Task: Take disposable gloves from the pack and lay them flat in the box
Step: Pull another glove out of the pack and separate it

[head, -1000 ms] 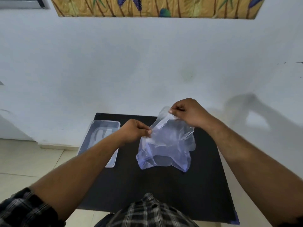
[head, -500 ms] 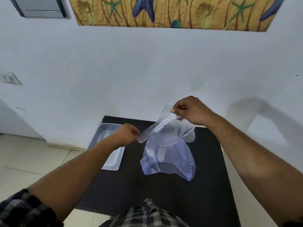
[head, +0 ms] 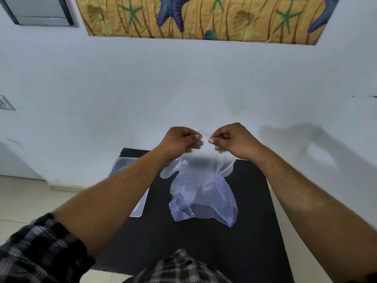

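A clear disposable glove hangs in the air above the black table, its fingers pointing down and outward. My left hand and my right hand pinch its cuff edge side by side, fingers closed on the thin film. Under the glove lies the bluish plastic pack, crumpled on the table; glove and pack overlap in view. The clear plastic box sits at the table's left edge, mostly hidden behind my left forearm; a glove shape shows faintly inside it.
A pale wall rises right behind the table, with a starfish picture high up. A tiled floor lies to the left. My checked shirt shows at the bottom edge.
My left hand rose and moved right to meet the right hand at the glove's cuff. The glove has come out of the pack and now hangs spread between both hands.
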